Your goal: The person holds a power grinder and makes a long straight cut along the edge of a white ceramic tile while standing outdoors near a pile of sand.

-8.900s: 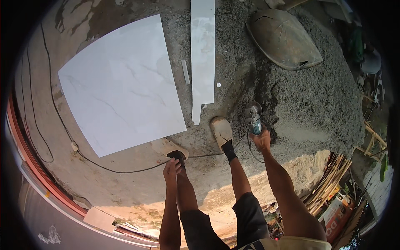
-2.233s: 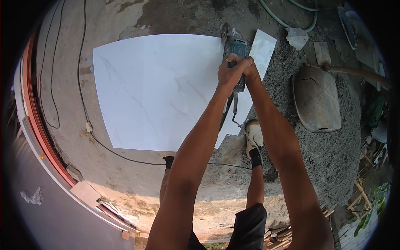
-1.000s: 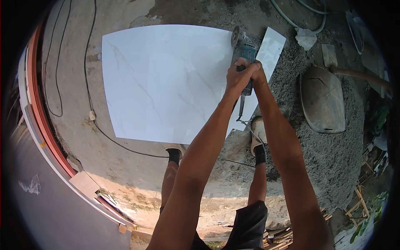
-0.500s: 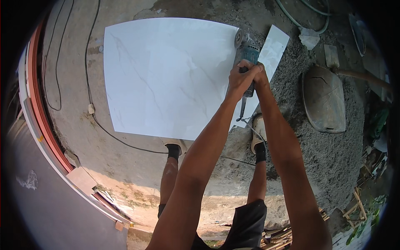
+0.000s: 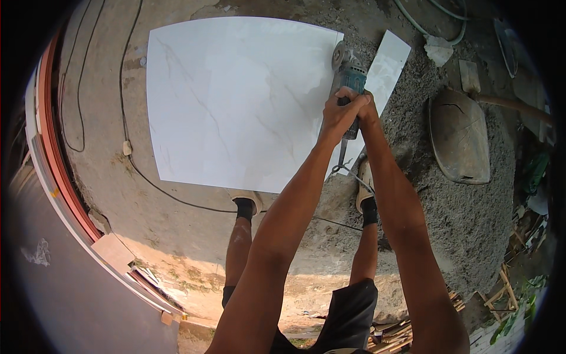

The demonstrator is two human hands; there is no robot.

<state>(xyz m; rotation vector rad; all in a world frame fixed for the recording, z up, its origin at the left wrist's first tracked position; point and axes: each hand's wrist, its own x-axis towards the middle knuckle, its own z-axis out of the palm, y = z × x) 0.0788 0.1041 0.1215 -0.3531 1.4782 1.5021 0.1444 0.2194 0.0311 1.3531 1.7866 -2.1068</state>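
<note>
Both of my hands grip a teal and black angle grinder (image 5: 352, 76). My left hand (image 5: 341, 115) is wrapped round its body from the left, and my right hand (image 5: 367, 107) closes on it from the right, the fingers partly overlapping. The grinder's round disc (image 5: 338, 54) stands at the upper right edge of a large white marble-look tile (image 5: 236, 100) lying on the ground; whether it touches the tile I cannot tell. To the right, a narrow white tile strip (image 5: 389, 62) lies at an angle, apart from the large tile at the far end. The grinder's cord hangs toward my right foot.
A shovel (image 5: 458, 138) rests on grey sand or mortar (image 5: 424, 236) at the right. A dark cable with a connector (image 5: 127, 147) runs along the left and past my feet. A hose (image 5: 413, 20) curls at the upper right. My feet stand at the tile's near side.
The ground and tiles sit slightly higher in the picture. My hands and the grinder hold nearly the same place; the grinder's cord has shifted a little.
</note>
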